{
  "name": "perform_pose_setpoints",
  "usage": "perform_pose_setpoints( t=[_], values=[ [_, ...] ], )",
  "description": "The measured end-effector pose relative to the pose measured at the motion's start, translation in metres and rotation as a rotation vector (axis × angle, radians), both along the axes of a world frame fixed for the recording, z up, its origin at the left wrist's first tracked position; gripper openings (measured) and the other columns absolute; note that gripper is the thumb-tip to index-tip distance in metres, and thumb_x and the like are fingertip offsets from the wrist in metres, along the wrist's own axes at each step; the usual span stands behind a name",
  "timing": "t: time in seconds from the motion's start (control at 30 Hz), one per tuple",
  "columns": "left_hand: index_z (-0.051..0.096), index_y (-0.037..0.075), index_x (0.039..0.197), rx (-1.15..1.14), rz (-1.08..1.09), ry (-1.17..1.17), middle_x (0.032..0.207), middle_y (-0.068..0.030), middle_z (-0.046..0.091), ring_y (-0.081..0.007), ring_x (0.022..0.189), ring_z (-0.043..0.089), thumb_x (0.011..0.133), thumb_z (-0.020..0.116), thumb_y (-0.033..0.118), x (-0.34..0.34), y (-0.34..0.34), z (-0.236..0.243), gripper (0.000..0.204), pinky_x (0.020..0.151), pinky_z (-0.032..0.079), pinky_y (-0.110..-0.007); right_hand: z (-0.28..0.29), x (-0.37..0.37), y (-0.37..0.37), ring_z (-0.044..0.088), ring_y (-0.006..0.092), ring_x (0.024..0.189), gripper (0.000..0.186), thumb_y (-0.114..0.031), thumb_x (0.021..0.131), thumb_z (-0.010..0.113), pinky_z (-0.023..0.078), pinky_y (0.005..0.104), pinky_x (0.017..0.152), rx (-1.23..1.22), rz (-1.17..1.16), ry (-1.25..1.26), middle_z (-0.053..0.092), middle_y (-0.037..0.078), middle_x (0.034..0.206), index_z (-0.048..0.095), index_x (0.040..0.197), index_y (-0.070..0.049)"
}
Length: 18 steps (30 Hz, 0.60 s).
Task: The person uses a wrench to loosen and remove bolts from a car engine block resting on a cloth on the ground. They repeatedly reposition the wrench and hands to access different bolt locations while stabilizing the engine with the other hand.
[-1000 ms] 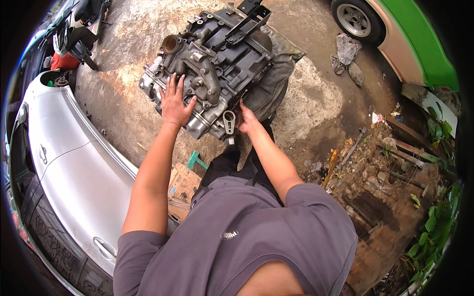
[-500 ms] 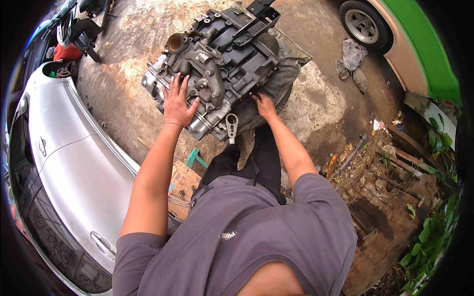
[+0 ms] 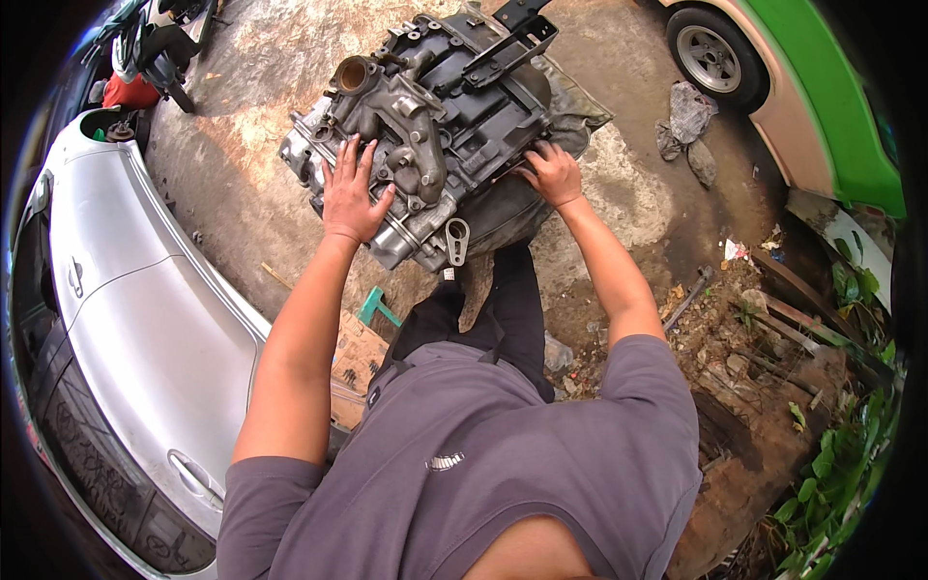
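Observation:
A dark metal engine [image 3: 483, 126] lies tilted in front of me, with a grey intake manifold [image 3: 418, 159] and a round open port on its near left part. My left hand [image 3: 355, 198] rests flat on the engine beside the manifold, fingers spread. At the engine's right lower edge, my right hand [image 3: 558, 178] has its fingers bent against the rim; its fingertips are partly hidden. A metal bracket with a round hole [image 3: 457, 240] sticks out from the near side. Under the engine is a dark, crumpled cover [image 3: 503, 215].
A silver car [image 3: 155, 309] stands close on the left, and a motorcycle [image 3: 164, 58] beyond it. At the right are a green and pink vehicle's wheel [image 3: 713, 53], crumpled plastic [image 3: 692, 111] and debris. A green stool-like piece [image 3: 378, 306] and cardboard [image 3: 356, 353] lie near my legs.
My right hand has moved right and slightly up along the engine's edge, its fingers spreading a little. My left hand stays on the engine in nearly the same place.

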State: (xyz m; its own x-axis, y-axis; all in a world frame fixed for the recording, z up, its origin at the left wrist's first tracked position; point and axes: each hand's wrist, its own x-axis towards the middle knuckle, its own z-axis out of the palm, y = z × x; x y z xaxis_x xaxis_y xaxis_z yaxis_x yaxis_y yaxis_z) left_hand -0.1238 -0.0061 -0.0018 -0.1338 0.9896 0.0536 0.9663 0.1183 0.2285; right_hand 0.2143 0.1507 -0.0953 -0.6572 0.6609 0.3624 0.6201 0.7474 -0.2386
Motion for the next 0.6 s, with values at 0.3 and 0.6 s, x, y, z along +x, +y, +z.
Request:
perform_pose_setpoints(
  t=[0.3,0.6],
  values=[
    [0.027,0.020,0.153,-0.005,0.001,0.020,0.158,-0.0098,0.024,-0.0295,0.148,0.019,0.086,0.057,0.046,0.000,-0.001,-0.002,0.078,0.119,0.010,-0.054,0.038,0.017,-0.013,0.057,0.0179,0.083,0.020,-0.020,0.077,0.062,0.045,0.0346,0.069,0.144,0.143,-0.282,0.061,-0.005,0.086,0.072,0.094,-0.022],
    [0.027,0.022,0.153,0.005,0.008,0.023,0.159,-0.0081,0.023,-0.0282,0.148,0.019,0.086,0.058,0.046,0.000,-0.001,-0.003,0.078,0.119,0.010,-0.053,-0.029,0.046,-0.079,0.059,0.0226,0.071,0.016,-0.025,0.094,0.060,0.053,0.0407,0.069,-1.362,-0.722,0.985,0.057,0.004,0.078,0.061,0.093,-0.009]
  ],
)
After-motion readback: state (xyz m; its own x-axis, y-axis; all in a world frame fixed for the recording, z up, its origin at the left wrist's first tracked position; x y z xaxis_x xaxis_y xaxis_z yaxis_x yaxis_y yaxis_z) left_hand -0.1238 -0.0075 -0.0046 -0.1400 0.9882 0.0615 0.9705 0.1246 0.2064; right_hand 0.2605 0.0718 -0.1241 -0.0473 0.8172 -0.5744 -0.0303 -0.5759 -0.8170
